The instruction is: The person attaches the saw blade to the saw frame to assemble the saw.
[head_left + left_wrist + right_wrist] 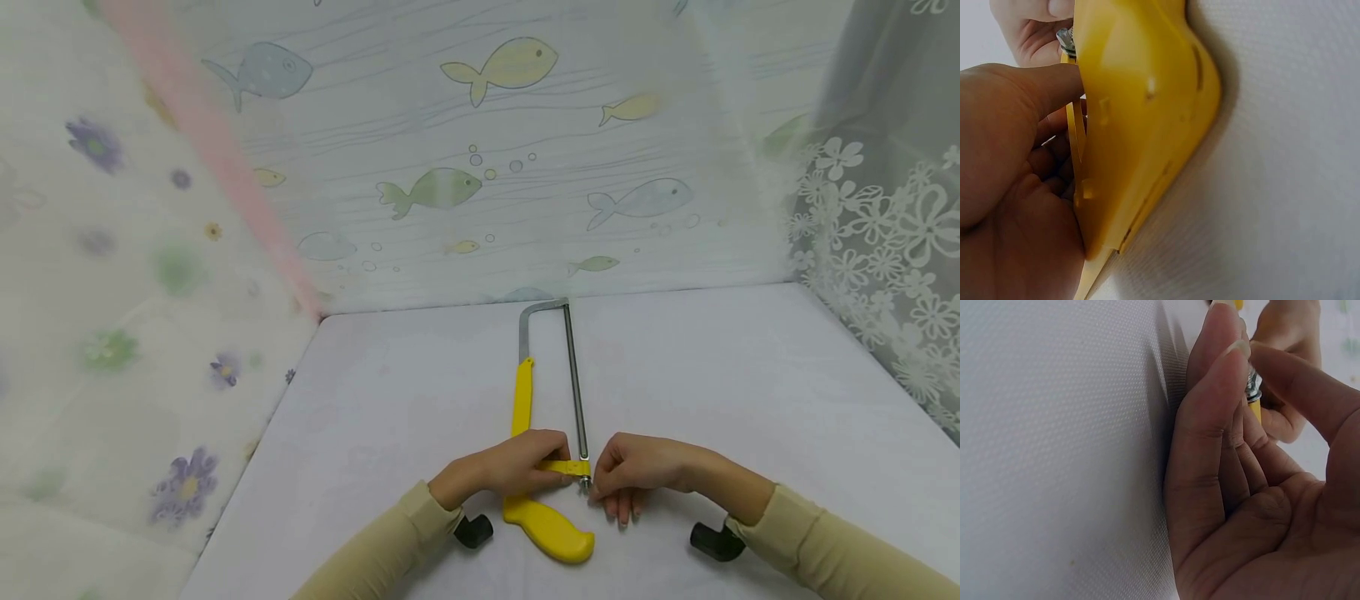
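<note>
A hacksaw (522, 396) with a yellow handle (558, 533) lies on the white-covered table, its grey blade (575, 383) on the right side. My left hand (517, 465) grips the yellow lower part of the frame, thumb and fingers around the bracket (576, 467) that holds the blade's near end. Just below that bracket sits a metal wing nut (586, 482), also visible in the left wrist view. My right hand (637, 467) has thumb and fingertips at the wing nut, pinching it from the right. In the right wrist view its fingers partly cover the nut (1253, 385).
Black curved pieces (474, 531) show at both sleeves. The white tabletop (405, 383) extends around the saw. Behind it hangs a fish-print curtain (517, 125), with a flowered sheet (112, 333) on the left and lace (892, 242) on the right.
</note>
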The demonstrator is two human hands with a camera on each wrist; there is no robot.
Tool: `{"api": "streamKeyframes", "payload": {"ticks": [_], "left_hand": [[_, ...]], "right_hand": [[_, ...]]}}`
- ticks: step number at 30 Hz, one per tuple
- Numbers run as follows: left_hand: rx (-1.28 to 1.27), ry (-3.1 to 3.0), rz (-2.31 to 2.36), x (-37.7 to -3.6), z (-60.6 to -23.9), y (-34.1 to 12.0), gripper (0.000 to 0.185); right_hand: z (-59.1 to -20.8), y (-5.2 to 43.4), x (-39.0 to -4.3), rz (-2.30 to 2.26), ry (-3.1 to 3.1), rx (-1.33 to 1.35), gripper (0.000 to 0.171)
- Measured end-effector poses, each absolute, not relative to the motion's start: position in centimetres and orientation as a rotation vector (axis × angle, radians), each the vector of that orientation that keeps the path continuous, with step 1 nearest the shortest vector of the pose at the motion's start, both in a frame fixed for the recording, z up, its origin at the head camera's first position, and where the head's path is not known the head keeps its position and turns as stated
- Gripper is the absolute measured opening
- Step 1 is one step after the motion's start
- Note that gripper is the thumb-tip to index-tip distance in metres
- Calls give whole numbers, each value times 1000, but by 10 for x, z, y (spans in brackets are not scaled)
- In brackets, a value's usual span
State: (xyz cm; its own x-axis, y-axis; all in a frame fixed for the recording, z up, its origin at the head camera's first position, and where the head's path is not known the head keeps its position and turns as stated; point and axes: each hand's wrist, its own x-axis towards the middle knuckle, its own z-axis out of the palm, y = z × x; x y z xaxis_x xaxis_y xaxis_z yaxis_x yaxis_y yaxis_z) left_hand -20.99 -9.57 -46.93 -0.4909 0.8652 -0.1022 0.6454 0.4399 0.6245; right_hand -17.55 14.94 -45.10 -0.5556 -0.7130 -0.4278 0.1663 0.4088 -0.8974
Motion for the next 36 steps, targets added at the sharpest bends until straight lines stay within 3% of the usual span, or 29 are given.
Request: {"api": "streamKeyframes", "payload": {"ticks": [17, 36], "left_hand": [[1287, 2272, 755, -209, -470, -97, 10], [1278, 2290, 729, -209, -468, -96, 12]], "right_hand": [[-450, 141, -175, -1271, 1804, -458, 38], [-448, 151, -175, -1250, 1833, -453, 26]]}}
